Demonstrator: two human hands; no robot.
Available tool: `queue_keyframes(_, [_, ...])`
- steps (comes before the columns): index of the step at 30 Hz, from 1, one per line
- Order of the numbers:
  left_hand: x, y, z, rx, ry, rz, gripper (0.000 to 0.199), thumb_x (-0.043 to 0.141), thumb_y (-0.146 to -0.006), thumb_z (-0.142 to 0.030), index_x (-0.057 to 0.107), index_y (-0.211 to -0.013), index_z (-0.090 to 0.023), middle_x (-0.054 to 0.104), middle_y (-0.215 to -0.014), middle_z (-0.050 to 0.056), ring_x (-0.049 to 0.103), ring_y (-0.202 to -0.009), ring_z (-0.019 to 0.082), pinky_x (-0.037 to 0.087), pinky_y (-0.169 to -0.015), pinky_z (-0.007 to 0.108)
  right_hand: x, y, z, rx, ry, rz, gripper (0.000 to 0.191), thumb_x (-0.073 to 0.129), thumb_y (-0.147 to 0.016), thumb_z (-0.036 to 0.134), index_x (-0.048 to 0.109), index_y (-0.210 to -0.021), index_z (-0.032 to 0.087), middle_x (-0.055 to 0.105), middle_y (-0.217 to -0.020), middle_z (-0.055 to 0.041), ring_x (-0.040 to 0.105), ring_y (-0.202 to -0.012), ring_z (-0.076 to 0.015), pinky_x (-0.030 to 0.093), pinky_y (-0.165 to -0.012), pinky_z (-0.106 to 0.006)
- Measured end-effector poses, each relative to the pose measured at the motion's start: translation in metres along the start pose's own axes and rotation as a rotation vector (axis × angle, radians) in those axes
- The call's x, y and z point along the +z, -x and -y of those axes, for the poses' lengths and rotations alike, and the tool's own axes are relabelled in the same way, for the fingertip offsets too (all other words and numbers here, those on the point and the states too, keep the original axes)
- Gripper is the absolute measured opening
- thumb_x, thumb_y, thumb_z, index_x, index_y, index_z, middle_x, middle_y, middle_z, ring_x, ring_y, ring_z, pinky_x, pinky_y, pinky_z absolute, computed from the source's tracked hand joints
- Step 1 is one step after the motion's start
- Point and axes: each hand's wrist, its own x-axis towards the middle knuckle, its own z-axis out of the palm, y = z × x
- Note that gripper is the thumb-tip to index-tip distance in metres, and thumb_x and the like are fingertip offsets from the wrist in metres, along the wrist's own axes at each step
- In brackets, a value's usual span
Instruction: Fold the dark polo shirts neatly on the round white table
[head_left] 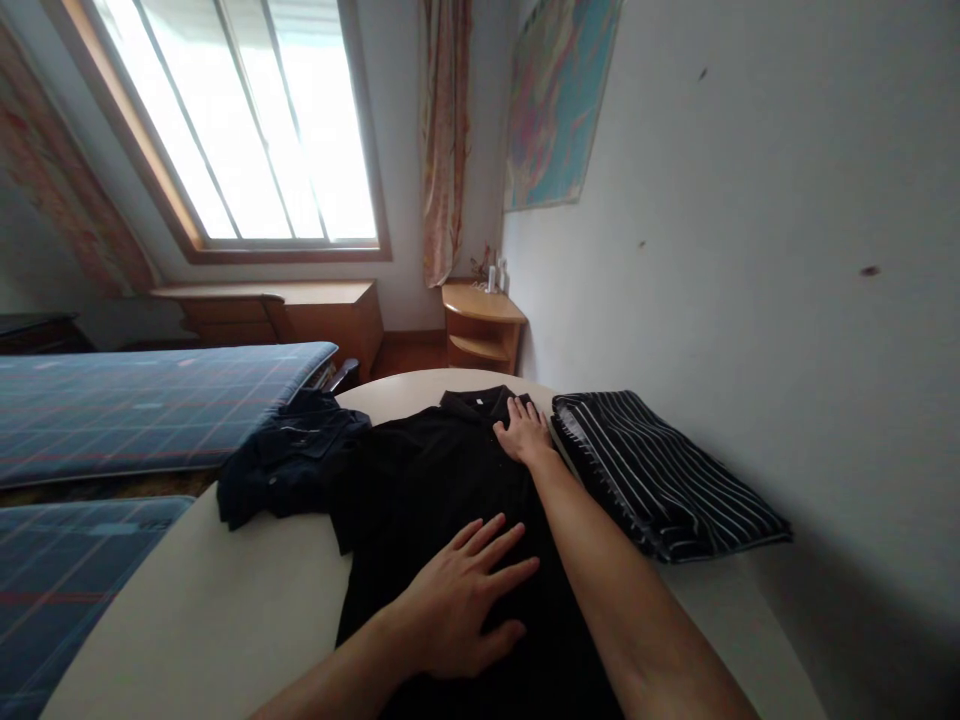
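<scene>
A black collared shirt [427, 480] lies spread on the round pale table [195, 610], its collar toward the far edge. My left hand [469, 600] is over the lower middle of the shirt, open with its fingers spread. Near the collar, on the right side, my right hand [523, 430] rests on the fabric with its fingers stretched out. Neither hand holds anything. The shirt's left sleeve area touches a crumpled dark navy garment [281, 460]. To the right of the shirt lies a folded black cloth with white stripes [667, 475].
Blue plaid mattresses [150, 410] stand left of the table. Beyond it are a wooden desk [330, 295] under the window and a corner shelf [484, 305] with small items. A white wall [750, 260] runs along the right side.
</scene>
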Motion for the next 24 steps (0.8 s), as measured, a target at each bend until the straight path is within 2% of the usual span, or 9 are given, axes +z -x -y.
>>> queue_keyframes(5, [0.001, 0.001, 0.006, -0.043, 0.005, -0.072, 0.061, 0.056, -0.093, -0.032, 0.040, -0.152, -0.027, 0.025, -0.163, 0.008, 0.021, -0.150, 0.031, 0.023, -0.122, 0.053, -0.005, -0.002, -0.001, 0.019, 0.067, 0.005, 0.069, 0.029, -0.098, 0.042, 0.018, -0.160, 0.012, 0.019, -0.166, -0.0074, 0.016, -0.152, -0.0274, 0.009, -0.122, -0.044])
queue_keyframes(10, [-0.001, 0.002, 0.016, -0.051, 0.074, -0.136, 0.051, 0.053, -0.096, -0.033, 0.050, -0.146, -0.021, 0.034, -0.160, 0.010, 0.027, -0.149, 0.028, 0.029, -0.121, 0.048, -0.016, 0.010, 0.017, -0.001, 0.086, -0.018, 0.065, 0.029, -0.098, 0.033, 0.025, -0.157, 0.007, 0.022, -0.165, -0.0112, 0.018, -0.151, -0.0301, 0.012, -0.122, -0.045])
queue_keyframes(15, [-0.005, 0.003, 0.023, -0.070, 0.106, -0.176, 0.050, 0.054, -0.095, -0.031, 0.053, -0.143, -0.019, 0.040, -0.157, 0.010, 0.031, -0.148, 0.025, 0.031, -0.121, 0.044, -0.011, 0.029, 0.020, 0.016, 0.000, 0.063, 0.078, 0.029, -0.097, 0.058, 0.020, -0.159, 0.013, 0.014, -0.166, -0.0102, 0.016, -0.151, -0.0353, 0.013, -0.121, -0.052])
queue_keyframes(19, [-0.011, 0.005, 0.027, -0.086, 0.021, -0.173, 0.049, 0.056, -0.093, -0.032, 0.056, -0.141, -0.022, 0.042, -0.156, 0.008, 0.031, -0.148, 0.027, 0.032, -0.120, 0.045, -0.003, 0.035, 0.005, -0.012, -0.007, 0.017, 0.081, 0.028, -0.096, 0.065, 0.020, -0.160, 0.016, 0.013, -0.167, -0.0081, 0.013, -0.152, -0.0320, 0.009, -0.122, -0.049])
queue_keyframes(21, [-0.017, 0.007, 0.034, -0.142, -0.085, -0.239, 0.047, 0.057, -0.093, -0.034, 0.057, -0.139, -0.025, 0.044, -0.155, 0.007, 0.033, -0.147, 0.029, 0.032, -0.120, 0.046, -0.001, 0.034, -0.001, 0.008, -0.010, -0.005, 0.081, 0.030, -0.095, 0.066, 0.023, -0.159, 0.017, 0.013, -0.167, -0.0083, 0.013, -0.152, -0.0314, 0.009, -0.122, -0.048])
queue_keyframes(24, [-0.032, 0.014, 0.055, -0.354, -0.298, -0.446, 0.045, 0.056, -0.093, -0.033, 0.059, -0.137, -0.024, 0.045, -0.154, 0.009, 0.038, -0.144, 0.032, 0.033, -0.117, 0.048, -0.001, 0.029, -0.007, 0.038, -0.010, -0.020, 0.081, 0.033, -0.095, 0.067, 0.024, -0.159, 0.019, 0.009, -0.167, -0.0083, 0.014, -0.152, -0.0309, 0.010, -0.122, -0.047])
